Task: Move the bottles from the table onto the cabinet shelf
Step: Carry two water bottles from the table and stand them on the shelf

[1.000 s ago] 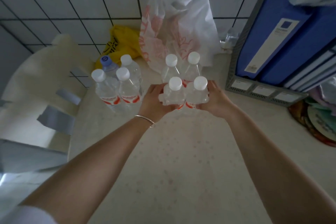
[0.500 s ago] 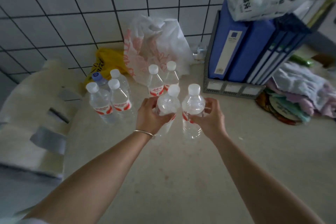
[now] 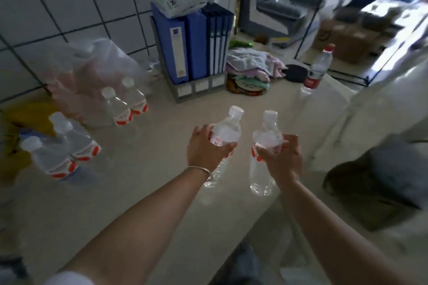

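My left hand (image 3: 205, 148) grips a clear water bottle (image 3: 227, 131) with a white cap and red label, lifted above the beige table (image 3: 148, 180). Beside it, my right hand (image 3: 281, 159) grips a second bottle (image 3: 266, 143) of the same kind, held upright. Two more bottles (image 3: 126, 103) stand near the wall by a plastic bag. Another group of bottles (image 3: 61, 148) stands at the far left. A taller bottle with a red cap (image 3: 318, 67) stands at the table's far right edge. No cabinet shelf is plainly visible.
Blue binders in a grey rack (image 3: 193, 41) stand against the tiled wall. Folded cloths (image 3: 252, 62) lie to their right. A white and pink plastic bag (image 3: 85, 71) and a yellow bag (image 3: 25, 118) sit at the left. Right of the table's edge are a chair (image 3: 375, 173) and room clutter.
Both hands have lifted their bottles off the table and carried them rightward. The view has swung right, so the remaining bottles and the binders now lie further left.
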